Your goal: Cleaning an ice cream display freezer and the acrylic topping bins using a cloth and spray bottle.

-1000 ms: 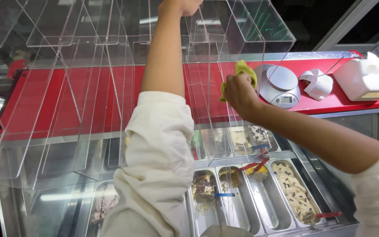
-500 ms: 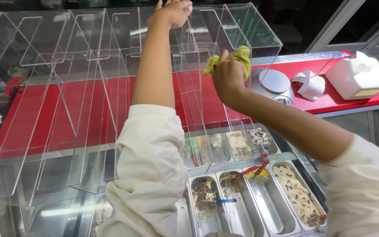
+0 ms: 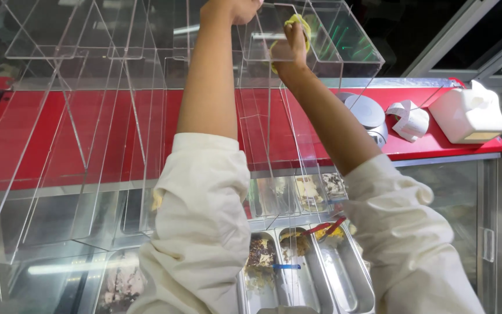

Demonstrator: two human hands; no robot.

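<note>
While both of our arms reach up and away from us, our right hand (image 3: 289, 49) presses a yellow-green cloth (image 3: 298, 26) against the clear acrylic cover (image 3: 88, 151) of the counter. The cloth sits bunched under and just above the fingers, flat to an upright panel, so the surface being touched lies directly ahead of the fingertips. The fingers are curled together, clamped on the cloth. Our left hand (image 3: 233, 7) is just beside it, to its left and slightly higher, gripping the cover's top edge; it is cut off by the frame, so we cannot tell how its fingers lie. The cover's long axis runs left to right, across both hands. Well below the fingers lie metal topping trays (image 3: 297, 273); to their right stands a white scale (image 3: 367, 113).
</note>
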